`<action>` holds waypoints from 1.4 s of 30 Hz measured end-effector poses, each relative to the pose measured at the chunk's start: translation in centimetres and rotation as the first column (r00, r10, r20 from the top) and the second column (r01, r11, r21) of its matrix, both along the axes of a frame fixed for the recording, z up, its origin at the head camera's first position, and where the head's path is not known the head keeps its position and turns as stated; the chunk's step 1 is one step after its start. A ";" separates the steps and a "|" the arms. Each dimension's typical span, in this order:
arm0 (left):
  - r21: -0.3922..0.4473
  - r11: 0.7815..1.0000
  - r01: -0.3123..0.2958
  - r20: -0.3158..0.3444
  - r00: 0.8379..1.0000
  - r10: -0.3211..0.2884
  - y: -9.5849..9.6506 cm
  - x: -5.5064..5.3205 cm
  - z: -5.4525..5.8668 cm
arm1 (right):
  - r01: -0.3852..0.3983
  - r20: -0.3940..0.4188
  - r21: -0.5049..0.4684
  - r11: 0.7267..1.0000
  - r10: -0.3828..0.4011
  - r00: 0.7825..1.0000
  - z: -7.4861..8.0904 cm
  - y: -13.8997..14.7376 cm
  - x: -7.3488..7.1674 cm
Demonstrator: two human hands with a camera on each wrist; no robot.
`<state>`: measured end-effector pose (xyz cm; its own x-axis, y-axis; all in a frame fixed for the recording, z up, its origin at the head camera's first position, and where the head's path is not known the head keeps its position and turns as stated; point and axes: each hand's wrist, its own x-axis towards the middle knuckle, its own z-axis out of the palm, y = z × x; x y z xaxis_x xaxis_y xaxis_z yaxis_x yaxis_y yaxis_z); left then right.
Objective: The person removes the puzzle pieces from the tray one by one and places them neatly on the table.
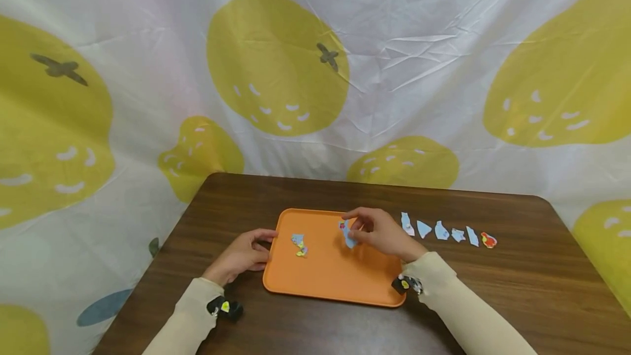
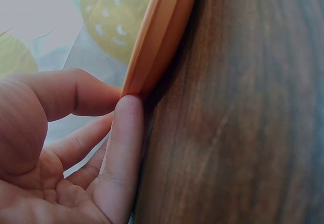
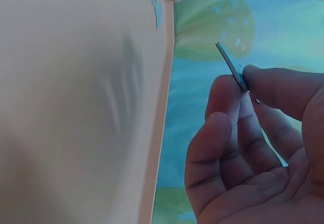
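Note:
An orange tray [image 1: 335, 275] lies on the dark wooden table. At its left rim my left hand [image 1: 241, 255] pinches the edge between thumb and finger, as the left wrist view shows close up. Over the tray's right half, my right hand [image 1: 377, 230] holds a light blue puzzle piece [image 1: 349, 236] with a small red patch near its upper end. Thumb and fingertips grip that thin piece [image 3: 232, 67] edge-on in the right wrist view, above the tray surface. On the left part of the tray rests a small joined group of blue and yellow pieces [image 1: 299, 245].
Right of the tray, several irregular pieces stand in a row on the table [image 1: 517, 289]: mostly pale blue ones, such as a triangular piece [image 1: 423, 229], and a red-orange piece [image 1: 488, 240] at the far end. A white curtain [image 1: 384, 97] with yellow fruit prints hangs behind the table.

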<state>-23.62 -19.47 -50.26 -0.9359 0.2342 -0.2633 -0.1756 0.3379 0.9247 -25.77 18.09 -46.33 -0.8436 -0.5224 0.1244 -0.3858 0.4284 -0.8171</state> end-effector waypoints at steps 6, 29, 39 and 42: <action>0.004 1.000 -0.008 0.006 1.000 0.008 0.0 0.1 -0.1 | 0.064 0.061 -0.035 0.997 -0.062 0.996 0.0 1.1 1.1; 0.000 1.000 -0.003 -0.001 1.000 0.003 0.2 0.2 0.1 | 0.144 0.109 -0.181 0.973 -0.126 0.986 -0.6 5.0 4.7; 0.000 1.000 -0.002 -0.004 1.000 0.002 0.2 0.3 0.0 | 0.194 0.106 -0.181 0.964 -0.177 0.978 -0.3 7.5 5.4; -0.001 1.000 -0.005 -0.006 1.000 0.005 0.1 0.3 0.1 | 0.220 0.077 -0.177 0.959 -0.209 0.975 -0.2 8.4 5.6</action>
